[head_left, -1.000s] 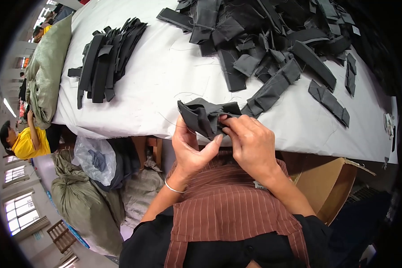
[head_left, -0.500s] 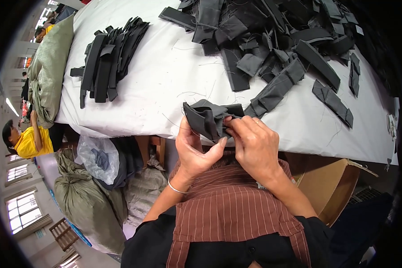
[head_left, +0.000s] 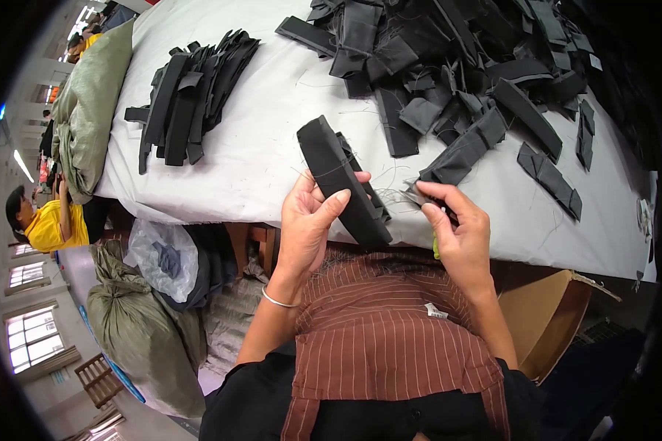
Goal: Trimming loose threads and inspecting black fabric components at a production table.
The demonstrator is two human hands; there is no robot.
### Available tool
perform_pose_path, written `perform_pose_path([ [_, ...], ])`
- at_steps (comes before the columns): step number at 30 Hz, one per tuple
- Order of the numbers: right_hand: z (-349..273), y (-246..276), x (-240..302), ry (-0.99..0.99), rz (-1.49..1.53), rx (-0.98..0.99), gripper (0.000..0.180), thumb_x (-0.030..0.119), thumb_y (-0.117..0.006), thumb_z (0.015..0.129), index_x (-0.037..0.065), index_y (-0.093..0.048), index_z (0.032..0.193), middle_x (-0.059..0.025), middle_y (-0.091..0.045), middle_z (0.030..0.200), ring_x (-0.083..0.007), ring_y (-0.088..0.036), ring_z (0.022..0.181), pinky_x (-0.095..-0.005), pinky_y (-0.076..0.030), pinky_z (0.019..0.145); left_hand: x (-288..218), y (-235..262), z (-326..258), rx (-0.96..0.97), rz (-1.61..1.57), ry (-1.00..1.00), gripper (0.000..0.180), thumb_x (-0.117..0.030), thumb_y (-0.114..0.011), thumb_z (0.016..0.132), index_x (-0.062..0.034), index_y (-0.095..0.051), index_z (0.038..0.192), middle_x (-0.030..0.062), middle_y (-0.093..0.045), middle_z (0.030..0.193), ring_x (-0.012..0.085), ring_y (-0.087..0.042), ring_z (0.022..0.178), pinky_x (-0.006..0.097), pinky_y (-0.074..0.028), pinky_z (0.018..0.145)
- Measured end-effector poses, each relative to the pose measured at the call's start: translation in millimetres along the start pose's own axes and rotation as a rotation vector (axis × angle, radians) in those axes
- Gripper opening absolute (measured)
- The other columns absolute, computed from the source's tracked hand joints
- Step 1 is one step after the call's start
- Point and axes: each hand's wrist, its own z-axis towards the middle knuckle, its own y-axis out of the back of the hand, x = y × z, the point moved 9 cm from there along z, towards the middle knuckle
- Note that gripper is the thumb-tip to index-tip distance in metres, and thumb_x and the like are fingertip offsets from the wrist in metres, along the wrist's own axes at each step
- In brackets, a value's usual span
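My left hand grips a folded black fabric strip, thumb on its near face and fingers behind. The strip stands tilted over the table's near edge, its upper end leaning left. My right hand is closed around small thread snips. Their metal tips point left toward the strip's right edge, where loose threads show, and a bit of yellow-green handle peeks out below the fingers. Just beyond the snips lies another folded black strip on the white table cover.
A heap of black fabric pieces covers the far right of the table. At the left is a neater bundle of black strips. Sacks stand on the floor at left, near a person in yellow. A cardboard box is at lower right.
The bunched fabric in both hands is now a straightened strip held up by the left hand alone. My right hand has moved right, off the fabric, and the snips now show in it.
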Motion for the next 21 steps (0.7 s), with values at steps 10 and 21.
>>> perform_pose_path([
  [10, 8.1, -21.3, 43.1, 0.398, -0.286, 0.042, 0.026, 0.003, -0.069, 0.074, 0.009, -0.067, 0.098, -0.0041, -0.060, 0.078, -0.0238, -0.054, 0.067, -0.0341, -0.045, 0.063, 27.1, -5.0, -9.5, 0.045, 0.061, 0.102, 0.037, -0.004, -0.060, 0.091, 0.0003, -0.042, 0.123, 0.0107, -0.065, 0.103, 0.0120, -0.063, 0.090, 0.027, -0.052, 0.080],
  [21, 1.3, -21.4, 44.6, 0.469, -0.359, 0.014, 0.025, 0.003, -0.069, 0.072, 0.010, -0.067, 0.096, -0.0041, -0.059, 0.075, -0.0237, -0.054, 0.066, -0.0337, -0.044, 0.061, 31.5, -3.4, -16.6, 0.079, -0.010, 0.166, 0.032, -0.007, -0.058, 0.092, 0.0001, -0.043, 0.120, 0.0145, -0.066, 0.105, 0.0133, -0.064, 0.088, 0.025, -0.052, 0.078],
])
